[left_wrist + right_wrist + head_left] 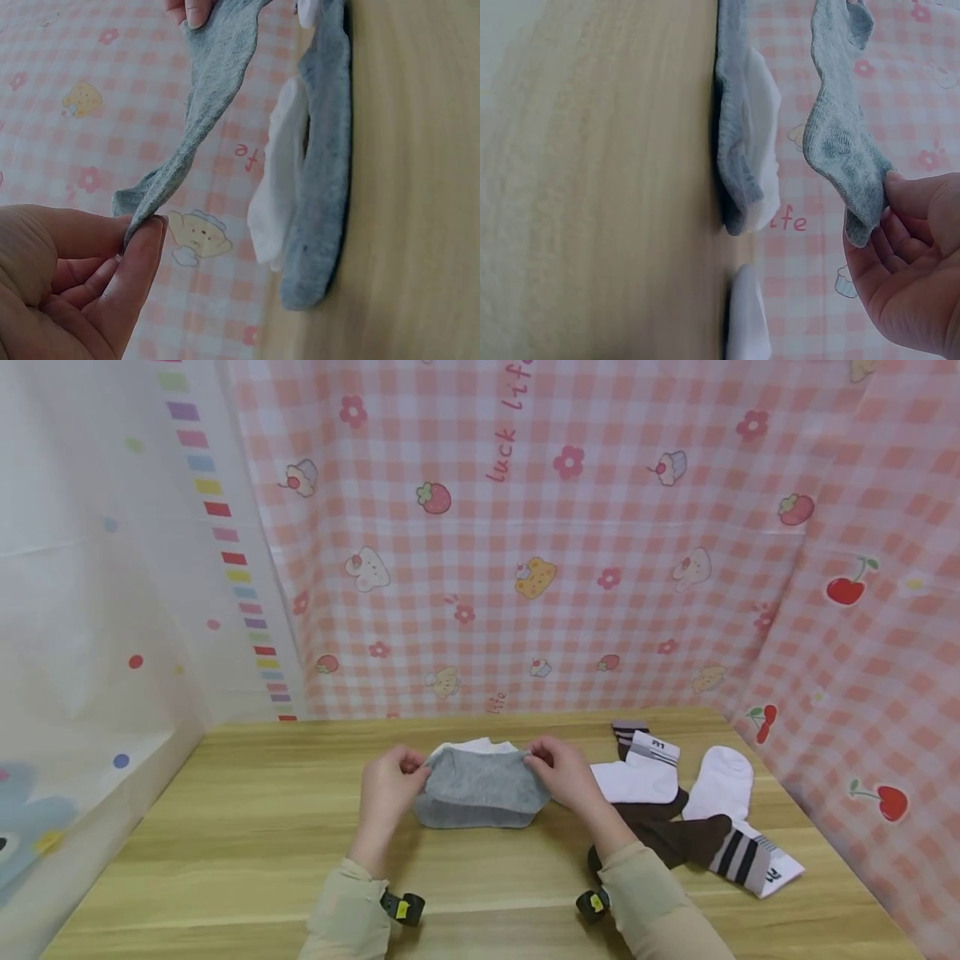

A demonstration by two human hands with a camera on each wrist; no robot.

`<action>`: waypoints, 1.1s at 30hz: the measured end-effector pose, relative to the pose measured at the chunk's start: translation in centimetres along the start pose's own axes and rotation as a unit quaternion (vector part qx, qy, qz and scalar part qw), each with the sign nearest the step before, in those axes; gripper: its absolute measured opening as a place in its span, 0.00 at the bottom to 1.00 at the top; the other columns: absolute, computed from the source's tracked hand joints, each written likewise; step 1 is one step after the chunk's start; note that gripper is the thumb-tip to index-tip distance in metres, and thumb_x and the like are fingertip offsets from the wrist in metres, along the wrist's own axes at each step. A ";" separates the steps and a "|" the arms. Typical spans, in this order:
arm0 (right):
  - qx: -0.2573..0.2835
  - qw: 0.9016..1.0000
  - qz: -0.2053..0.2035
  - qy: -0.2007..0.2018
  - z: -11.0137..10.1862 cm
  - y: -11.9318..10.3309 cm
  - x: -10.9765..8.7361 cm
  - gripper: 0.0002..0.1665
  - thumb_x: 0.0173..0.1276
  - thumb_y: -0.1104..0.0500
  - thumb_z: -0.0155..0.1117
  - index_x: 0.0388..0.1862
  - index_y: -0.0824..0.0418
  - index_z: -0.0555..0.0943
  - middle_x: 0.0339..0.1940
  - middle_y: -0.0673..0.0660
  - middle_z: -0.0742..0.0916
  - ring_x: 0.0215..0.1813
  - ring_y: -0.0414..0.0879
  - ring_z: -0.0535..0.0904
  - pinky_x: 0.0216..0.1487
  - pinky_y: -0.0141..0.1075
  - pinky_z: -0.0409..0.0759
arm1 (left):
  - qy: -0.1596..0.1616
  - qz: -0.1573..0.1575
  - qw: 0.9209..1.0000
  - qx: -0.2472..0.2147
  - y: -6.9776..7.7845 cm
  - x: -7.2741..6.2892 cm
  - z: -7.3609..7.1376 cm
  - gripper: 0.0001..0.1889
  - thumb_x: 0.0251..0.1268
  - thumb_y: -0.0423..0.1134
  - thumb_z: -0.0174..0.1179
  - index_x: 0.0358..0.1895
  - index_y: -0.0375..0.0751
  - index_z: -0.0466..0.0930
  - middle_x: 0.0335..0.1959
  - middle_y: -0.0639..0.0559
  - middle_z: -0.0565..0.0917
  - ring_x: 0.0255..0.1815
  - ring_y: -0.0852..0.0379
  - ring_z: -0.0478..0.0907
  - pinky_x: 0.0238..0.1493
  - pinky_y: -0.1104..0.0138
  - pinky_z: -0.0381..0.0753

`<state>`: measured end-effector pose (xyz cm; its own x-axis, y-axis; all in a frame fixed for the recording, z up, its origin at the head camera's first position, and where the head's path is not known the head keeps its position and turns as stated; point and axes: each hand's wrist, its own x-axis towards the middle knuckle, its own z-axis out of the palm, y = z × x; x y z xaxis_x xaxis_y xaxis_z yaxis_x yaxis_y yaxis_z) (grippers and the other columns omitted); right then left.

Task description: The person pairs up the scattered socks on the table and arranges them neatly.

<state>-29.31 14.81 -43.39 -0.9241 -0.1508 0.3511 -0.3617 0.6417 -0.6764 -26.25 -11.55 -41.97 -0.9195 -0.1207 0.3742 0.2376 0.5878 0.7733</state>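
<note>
A grey sock (487,774) is stretched sideways between both hands, raised above the table. My left hand (392,785) pinches one end of it between thumb and fingers, which the left wrist view shows close up. At the other end my right hand (919,259) pinches the fabric between thumb and fingers. Below the raised sock, a second grey sock (319,172) lies flat on the table. Just behind that one is a white sock (277,180), partly hidden by the grey ones in the head view.
To the right of my hands lies a loose heap: white socks (720,781) with printed cuffs and dark brown socks (667,835) with striped cuffs. They overlap on the wooden table (262,827). A pink checked curtain (480,635) hangs along the table's back edge.
</note>
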 end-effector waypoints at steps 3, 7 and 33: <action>-0.004 1.000 -0.001 -0.005 0.3 0.1 0.1 0.03 0.66 0.63 0.68 0.37 0.63 0.83 0.32 0.53 0.85 0.36 0.45 0.79 0.41 0.42 0.78 | -0.010 -0.015 1.000 -0.010 -0.3 -0.1 0.0 0.04 0.52 0.25 0.68 0.29 0.32 0.82 0.22 0.48 0.82 0.21 0.55 0.80 0.24 0.66 0.81; -0.006 1.000 0.004 -0.015 0.8 0.3 0.3 0.05 0.65 0.62 0.69 0.36 0.63 0.83 0.31 0.53 0.85 0.35 0.45 0.78 0.41 0.42 0.78 | -0.026 -0.039 0.999 -0.024 -0.7 -0.3 -0.1 0.04 0.52 0.24 0.68 0.28 0.31 0.80 0.21 0.47 0.81 0.19 0.56 0.80 0.22 0.67 0.81; -0.059 0.992 0.014 -0.111 2.7 0.7 1.3 0.04 0.66 0.64 0.67 0.31 0.60 0.82 0.27 0.49 0.81 0.32 0.43 0.74 0.37 0.39 0.76 | -0.085 -0.109 0.990 0.004 -2.9 -0.6 0.3 0.06 0.51 0.23 0.67 0.25 0.31 0.78 0.21 0.48 0.79 0.18 0.52 0.82 0.21 0.68 0.81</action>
<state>-31.09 13.02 -45.11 -0.9428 -0.2853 0.1723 -0.3302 0.7296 -0.5988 -26.45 -12.93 -44.63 -0.9883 -0.1085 0.1071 0.0265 0.5694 0.8217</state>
